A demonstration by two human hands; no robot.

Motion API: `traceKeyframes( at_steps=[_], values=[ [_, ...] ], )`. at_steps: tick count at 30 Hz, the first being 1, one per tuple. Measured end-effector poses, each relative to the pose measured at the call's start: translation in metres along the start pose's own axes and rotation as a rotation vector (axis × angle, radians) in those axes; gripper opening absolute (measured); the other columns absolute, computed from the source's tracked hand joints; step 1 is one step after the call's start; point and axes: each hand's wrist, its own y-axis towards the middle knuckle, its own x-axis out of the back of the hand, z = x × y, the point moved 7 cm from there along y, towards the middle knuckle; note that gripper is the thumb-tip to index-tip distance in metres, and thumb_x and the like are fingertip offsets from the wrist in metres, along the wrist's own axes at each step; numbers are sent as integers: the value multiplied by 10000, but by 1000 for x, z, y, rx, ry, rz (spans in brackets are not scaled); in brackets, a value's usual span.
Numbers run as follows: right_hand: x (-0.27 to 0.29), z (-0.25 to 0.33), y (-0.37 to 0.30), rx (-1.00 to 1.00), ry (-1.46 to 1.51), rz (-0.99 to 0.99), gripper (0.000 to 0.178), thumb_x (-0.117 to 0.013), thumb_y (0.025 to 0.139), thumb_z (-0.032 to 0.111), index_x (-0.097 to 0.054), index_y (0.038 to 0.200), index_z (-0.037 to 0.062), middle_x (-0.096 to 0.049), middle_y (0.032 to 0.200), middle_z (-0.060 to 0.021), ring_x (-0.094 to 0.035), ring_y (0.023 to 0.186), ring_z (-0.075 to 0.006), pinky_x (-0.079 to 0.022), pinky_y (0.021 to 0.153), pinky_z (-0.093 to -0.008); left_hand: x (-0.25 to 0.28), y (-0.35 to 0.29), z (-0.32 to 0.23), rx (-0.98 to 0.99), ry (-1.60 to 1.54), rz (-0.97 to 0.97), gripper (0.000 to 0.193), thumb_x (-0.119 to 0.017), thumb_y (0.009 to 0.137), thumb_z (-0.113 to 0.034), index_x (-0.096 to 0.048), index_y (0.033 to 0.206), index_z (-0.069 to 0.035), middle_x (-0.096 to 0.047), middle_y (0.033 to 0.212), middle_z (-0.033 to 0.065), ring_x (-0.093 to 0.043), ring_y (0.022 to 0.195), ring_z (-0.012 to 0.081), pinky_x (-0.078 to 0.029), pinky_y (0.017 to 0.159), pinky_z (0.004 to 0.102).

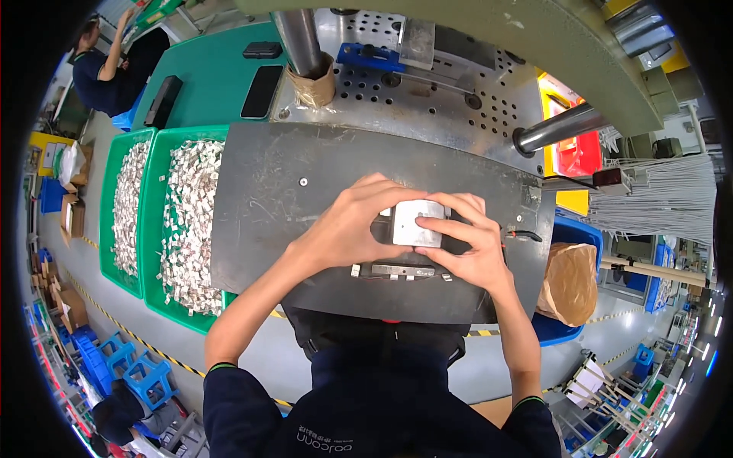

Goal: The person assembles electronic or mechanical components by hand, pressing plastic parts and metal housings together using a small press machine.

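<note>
Both my hands close on a silvery metal block (pixel 407 233) with rounded corners above the dark work plate (pixel 259 206). My left hand (pixel 355 221) grips its left side, thumb at the near edge and fingers along the far edge. From the right, my right hand (pixel 469 240) holds it, one fingertip resting on the top face. Just nearer to me lies a dark metal bar (pixel 401 270), with a few small whitish metal pieces (pixel 447 278) around it. What lies beneath the block is hidden.
Green bins (pixel 191 229) full of small metal pieces stand at the left. A phone (pixel 262 91) lies on a green mat. Steel columns (pixel 561 128) of a press rise beyond the plate. A blue bin with brown paper (pixel 571 282) is at the right. Another person (pixel 107 76) sits far left.
</note>
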Motion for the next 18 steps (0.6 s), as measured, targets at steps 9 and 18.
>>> traceKeyframes(
  at_steps=[9, 18],
  values=[
    [-14, -11, -7, -83, -83, -37, 684, -939, 688, 96, -674, 1318, 108, -703, 1325, -140, -652, 1227, -356, -433, 1085, -469, -10, -23, 13, 0, 139, -34, 713, -931, 689, -95, -704, 1365, -117, -676, 1331, 109, -645, 1230, 316, -482, 1154, 486],
    [15, -24, 10, 2, 57, -116, 556, -987, 676, 136, -703, 1150, 73, -695, 1315, -193, -636, 1282, -368, -460, 1099, -470, 8, 17, 8, -125, 52, -72, 622, -926, 677, -125, -770, 1279, -150, -705, 1210, 120, -668, 1171, 347, -516, 1117, 489]
  ],
)
